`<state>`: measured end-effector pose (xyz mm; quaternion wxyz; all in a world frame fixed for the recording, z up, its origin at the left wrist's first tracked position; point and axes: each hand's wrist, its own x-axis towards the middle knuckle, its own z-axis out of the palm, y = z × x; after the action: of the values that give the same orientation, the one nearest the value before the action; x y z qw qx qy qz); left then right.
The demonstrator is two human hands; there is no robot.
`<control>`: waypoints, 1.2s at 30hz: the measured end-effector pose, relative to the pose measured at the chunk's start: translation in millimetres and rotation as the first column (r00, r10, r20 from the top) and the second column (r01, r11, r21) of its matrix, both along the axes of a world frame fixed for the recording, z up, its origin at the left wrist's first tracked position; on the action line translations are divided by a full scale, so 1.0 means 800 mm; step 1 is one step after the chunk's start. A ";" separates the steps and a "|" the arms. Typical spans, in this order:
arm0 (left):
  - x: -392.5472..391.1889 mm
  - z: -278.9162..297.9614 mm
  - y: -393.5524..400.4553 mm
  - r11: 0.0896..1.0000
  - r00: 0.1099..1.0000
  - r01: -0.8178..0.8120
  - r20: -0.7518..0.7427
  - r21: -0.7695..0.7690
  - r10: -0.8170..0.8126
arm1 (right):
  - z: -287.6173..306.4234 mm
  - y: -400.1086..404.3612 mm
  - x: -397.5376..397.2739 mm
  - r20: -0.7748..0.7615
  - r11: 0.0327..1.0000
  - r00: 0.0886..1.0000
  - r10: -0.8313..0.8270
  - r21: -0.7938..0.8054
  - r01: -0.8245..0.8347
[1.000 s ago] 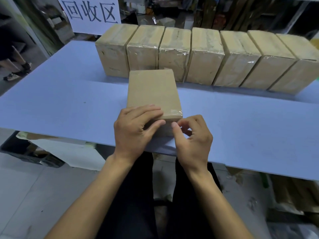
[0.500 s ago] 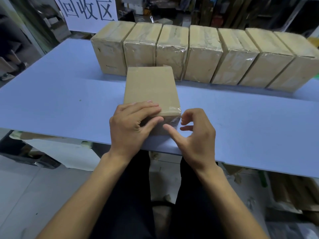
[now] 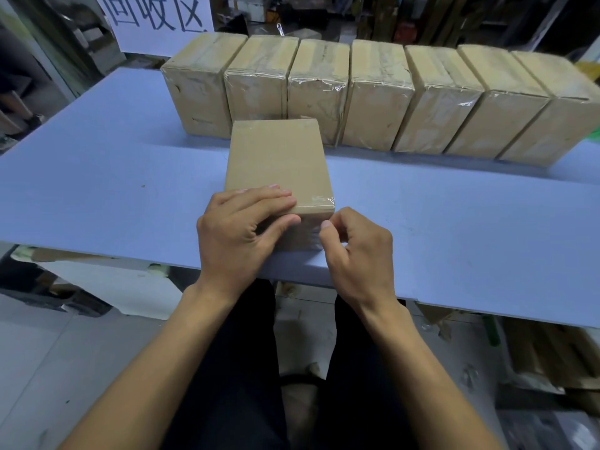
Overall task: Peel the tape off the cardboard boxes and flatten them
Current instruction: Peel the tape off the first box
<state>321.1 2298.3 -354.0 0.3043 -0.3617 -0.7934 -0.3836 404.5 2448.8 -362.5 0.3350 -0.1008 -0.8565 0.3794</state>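
Tan cardboard boxes (image 3: 376,92) (glossy clear tape), pale blue table (image 3: 97,177).

The left hand (image 3: 238,235) covers the near left corner of the cardboard box (image 3: 277,159). The right hand (image 3: 357,251) hides its own fingertips, so any grip on the tape (image 3: 316,206) stays uncertain. The sign (image 3: 156,21) is cut off by the top edge.

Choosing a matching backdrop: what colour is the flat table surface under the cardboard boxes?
The flat table surface is a plain pale blue-lavender, clearest in the head view.

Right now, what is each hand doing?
Left hand: fingers straight, pressing on the near cardboard box.
Right hand: curled at the box's near corner; grip cannot be told.
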 end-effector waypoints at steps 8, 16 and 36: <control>-0.002 0.000 -0.002 0.999 0.999 0.040 0.016 -0.008 -0.039 | 0.003 0.007 0.008 -0.006 0.992 0.997 0.075 -0.104 -0.076; -0.005 0.001 -0.008 0.996 0.998 0.054 0.019 -0.072 -0.053 | 0.002 0.008 0.010 -0.155 0.980 0.988 0.025 0.201 0.007; -0.005 0.002 -0.008 0.996 0.998 0.056 0.026 -0.070 -0.054 | -0.017 -0.009 -0.005 -0.359 0.919 0.931 -0.064 0.342 0.195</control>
<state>316.9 2292.2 -352.7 0.2711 -0.3892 -0.7999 -0.3676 400.5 2441.6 -375.9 0.5158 -0.0257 -0.8329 0.1987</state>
